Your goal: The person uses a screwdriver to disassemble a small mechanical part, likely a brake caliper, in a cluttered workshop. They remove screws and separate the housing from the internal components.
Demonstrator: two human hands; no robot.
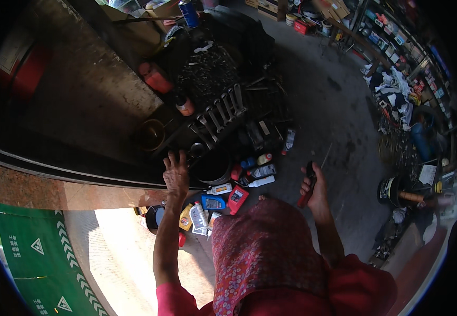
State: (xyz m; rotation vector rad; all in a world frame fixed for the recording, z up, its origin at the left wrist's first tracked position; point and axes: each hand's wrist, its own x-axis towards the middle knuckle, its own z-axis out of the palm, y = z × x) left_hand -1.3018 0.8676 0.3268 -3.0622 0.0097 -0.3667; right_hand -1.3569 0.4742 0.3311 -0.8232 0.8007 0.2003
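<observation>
My right hand (319,192) is closed round the red and black handle of a screwdriver (307,193), whose thin shaft points up and away to the right. To the left, my left hand (176,175) reaches to the edge of the dark workbench, its fingers apart and nothing visible in them. Close by its fingertips is a small round metal ring or cup (197,150). Beyond lies a slanting row of wrenches (219,115), with a tray of small metal parts (207,71) farther off. A brown bowl (151,135) and an orange-red bottle (184,106) are also near.
Several oil bottles (238,199) stand below the bench, beside a dark bucket (212,171). A red container (154,77) and blue spray can (188,13) are farther off. Rags (397,97), crowded shelves (397,42) and a black bucket (389,190) line the right side.
</observation>
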